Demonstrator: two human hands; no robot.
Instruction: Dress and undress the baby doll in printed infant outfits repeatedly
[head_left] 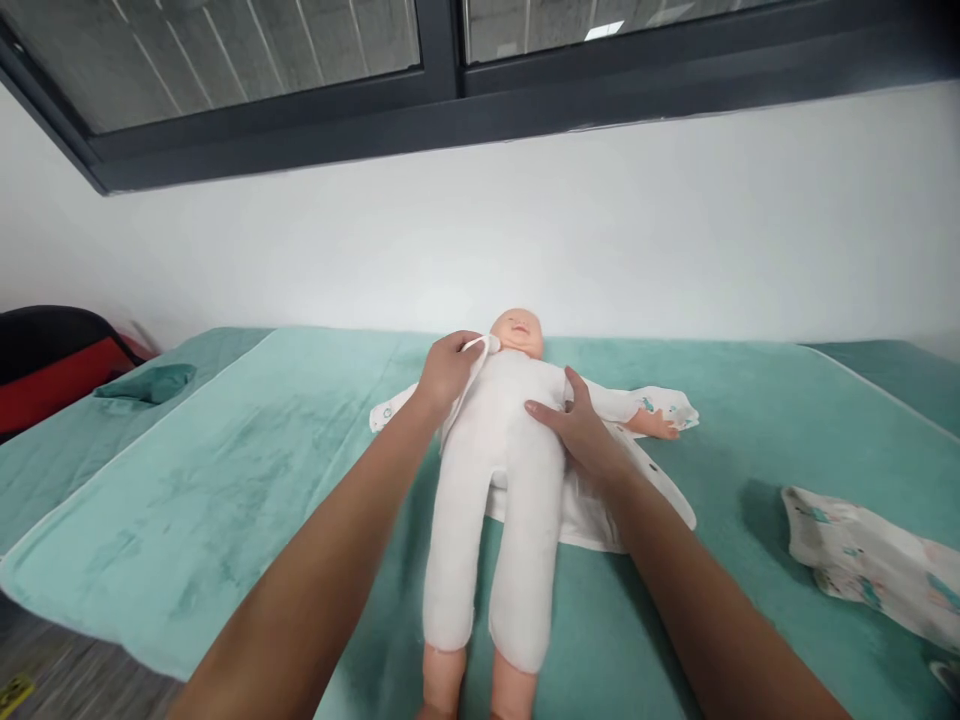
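Observation:
A baby doll (517,440) with a white cloth body lies on its back, head toward the wall and feet toward me. Its arms are in the sleeves of a white baby shirt (592,515) with a small print on the cuffs; the shirt lies spread open beneath it. Beside the doll's neck, my left hand (450,370) pinches the shirt's front edge, lifting it off the chest. My right hand (581,425) rests against the doll's other side, thumb on the belly and index finger spread upward. Its other fingers are partly hidden.
Under the doll is a green plush mat (187,480) on a padded table. At the right lies a folded printed white garment (877,565). A black and red bag (60,365) and a small green cloth item (146,383) are at the left. A white wall (315,250) stands behind.

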